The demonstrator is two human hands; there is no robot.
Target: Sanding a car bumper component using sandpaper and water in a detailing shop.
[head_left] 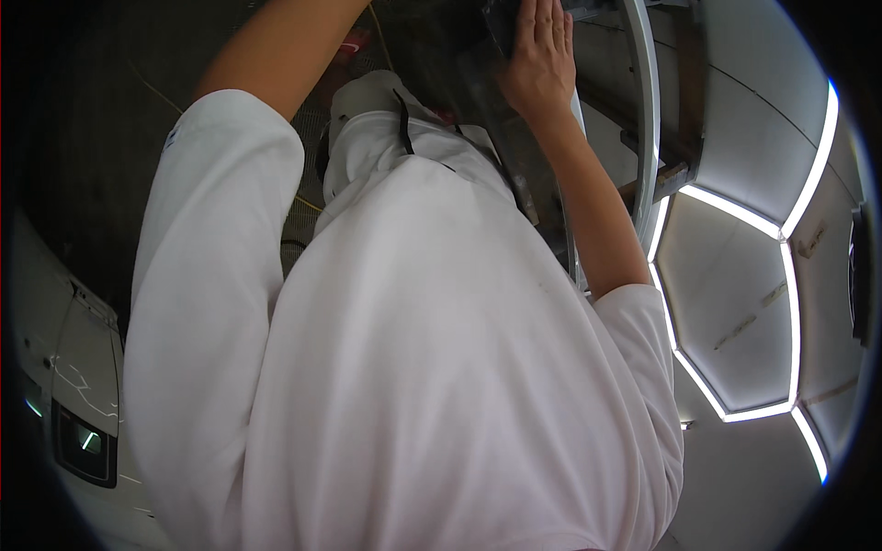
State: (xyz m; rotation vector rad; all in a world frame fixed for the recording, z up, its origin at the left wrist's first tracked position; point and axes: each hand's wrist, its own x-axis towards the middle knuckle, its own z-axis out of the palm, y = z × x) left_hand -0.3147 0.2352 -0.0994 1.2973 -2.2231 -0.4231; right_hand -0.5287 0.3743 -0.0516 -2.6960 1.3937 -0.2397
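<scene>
My right hand (540, 69) is at the top, right of the middle, fingers stretched out side by side and lying flat. It seems to rest on a dark, glossy surface (478, 69), whose kind I cannot make out. Close to its right runs a pale, curved frame edge (646, 101). My left forearm (280, 41) reaches up and leaves the picture at the top, so the left hand is out of sight.
White light strips (793, 312) form hexagons on panels at the right. A light-coloured vehicle (87, 367) stands at the far left. A thin yellow cord (309, 203) shows beside my legs, over a dark grating (299, 225). Something red (354, 41) lies near the top.
</scene>
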